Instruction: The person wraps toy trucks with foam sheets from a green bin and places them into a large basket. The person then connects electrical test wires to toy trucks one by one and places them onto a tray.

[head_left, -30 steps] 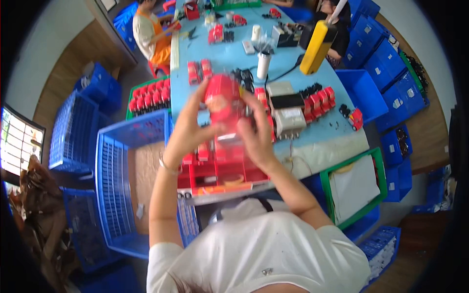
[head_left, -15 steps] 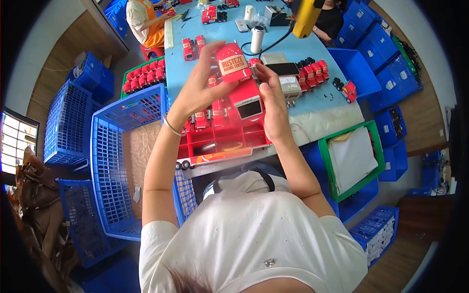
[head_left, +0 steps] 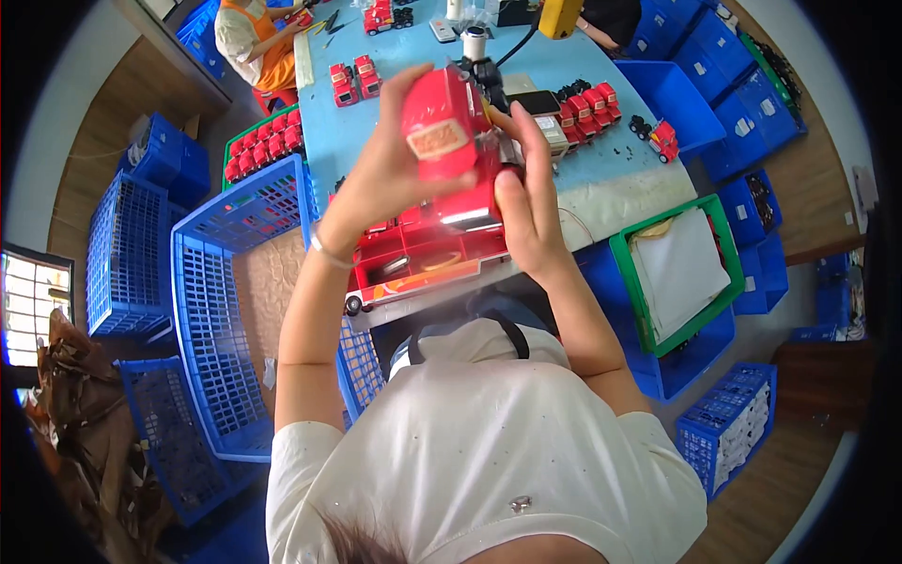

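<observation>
A red toy truck (head_left: 440, 111) with a pale label is held up between both hands over the near table edge. My left hand (head_left: 383, 179) is closed around its left side, thumb across the lower front. On the other side, my right hand (head_left: 528, 202) grips the truck with thumb and fingers. Black wheels or chassis (head_left: 485, 77) show at the truck's upper right. Directly beneath the hands lies a red compartmented toy trailer (head_left: 427, 273) with an orange side strip; loose small parts in it are blurred.
Red toy trucks (head_left: 353, 80) stand on the blue table (head_left: 319, 132), with a row of red cabs (head_left: 590, 111) at right. A blue crate (head_left: 202, 348) is at left, a green-rimmed tray (head_left: 620, 273) at right. A yellow tool (head_left: 560, 17) hangs overhead. A co-worker in orange (head_left: 272, 66) sits across.
The truck has been tilted and turned in my hands, so its label faces lower and black running gear shows at the top right. The whole view has shifted slightly.
</observation>
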Demonstrator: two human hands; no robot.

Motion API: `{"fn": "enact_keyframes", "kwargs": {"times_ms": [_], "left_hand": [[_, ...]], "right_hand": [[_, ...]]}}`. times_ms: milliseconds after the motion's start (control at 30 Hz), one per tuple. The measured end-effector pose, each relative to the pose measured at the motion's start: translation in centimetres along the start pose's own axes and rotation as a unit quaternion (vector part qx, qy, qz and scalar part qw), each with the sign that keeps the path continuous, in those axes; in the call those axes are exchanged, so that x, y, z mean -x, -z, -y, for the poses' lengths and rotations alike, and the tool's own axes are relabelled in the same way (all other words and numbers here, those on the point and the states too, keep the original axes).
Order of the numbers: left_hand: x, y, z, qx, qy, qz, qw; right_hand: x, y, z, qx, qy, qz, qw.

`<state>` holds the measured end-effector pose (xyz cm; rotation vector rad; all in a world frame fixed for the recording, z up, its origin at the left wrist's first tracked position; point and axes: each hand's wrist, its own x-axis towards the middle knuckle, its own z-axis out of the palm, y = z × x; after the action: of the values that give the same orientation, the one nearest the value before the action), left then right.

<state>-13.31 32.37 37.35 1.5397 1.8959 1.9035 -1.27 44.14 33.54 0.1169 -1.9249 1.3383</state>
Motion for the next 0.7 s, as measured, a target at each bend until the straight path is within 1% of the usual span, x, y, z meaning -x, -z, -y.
{"fn": "enact_keyframes", "kwargs": {"times_ms": [67,100,133,200,233,267,333,367,400,467,500,533,600,633,667,700], "left_hand": [[0.8,0.8,-0.2,0.176,0.024,0.045,0.983],[1.1,0.8,-0.3,0.263,0.038,0.066,0.962],[1.3,0.3,-0.4,0.266,0.039,0.068,0.961],[1.7,-1.3,-0.3,0.223,0.134,-0.056,0.964],[1.9,-1.9,-0.2,0.199,0.182,-0.118,0.956],[2.0,-2.3,0.2,0.199,0.182,-0.113,0.956],[1.9,-3.4,1.4,0.339,0.216,-0.162,0.901],[1.8,-4.1,1.7,0.406,0.236,-0.183,0.864],[1.8,-5.1,0.9,0.407,0.241,-0.174,0.864],[1.9,-7.6,-2.3,0.533,0.341,-0.124,0.765],[1.6,-8.8,-3.0,0.586,0.390,-0.096,0.704],[1.5,-10.2,-1.7,0.583,0.400,-0.085,0.703],[2.0,-13.7,3.5,0.518,0.424,-0.082,0.739],[2.4,-15.4,5.4,0.516,0.433,-0.072,0.736],[2.8,-16.9,7.2,0.425,0.357,-0.032,0.831],[3.0,-18.5,9.0,0.328,0.269,0.011,0.905]], "right_hand": [[0.2,1.0,0.5,0.098,0.065,0.022,0.993],[0.4,1.3,0.7,0.101,0.062,0.019,0.993],[0.6,1.5,0.9,0.163,0.089,0.052,0.981],[0.8,1.9,1.3,0.281,0.138,0.119,0.942],[0.9,2.5,1.4,0.282,0.135,0.120,0.942],[0.8,3.4,1.5,0.216,0.142,0.084,0.962],[0.1,5.6,1.5,0.085,0.158,0.006,0.984],[-0.6,7.0,1.4,0.089,0.154,0.000,0.984],[-1.8,8.7,0.9,0.150,0.206,-0.004,0.967],[-3.3,11.9,0.7,0.272,0.300,-0.015,0.914],[-3.4,13.0,1.2,0.280,0.292,-0.026,0.914],[-3.5,13.8,1.7,0.316,0.311,-0.017,0.896],[-3.8,15.8,2.2,0.388,0.346,0.007,0.854],[-3.5,17.1,2.1,0.395,0.336,0.002,0.855],[-3.1,18.5,2.0,0.397,0.319,-0.001,0.861],[-2.7,20.2,1.9,0.399,0.303,-0.004,0.865]]}}
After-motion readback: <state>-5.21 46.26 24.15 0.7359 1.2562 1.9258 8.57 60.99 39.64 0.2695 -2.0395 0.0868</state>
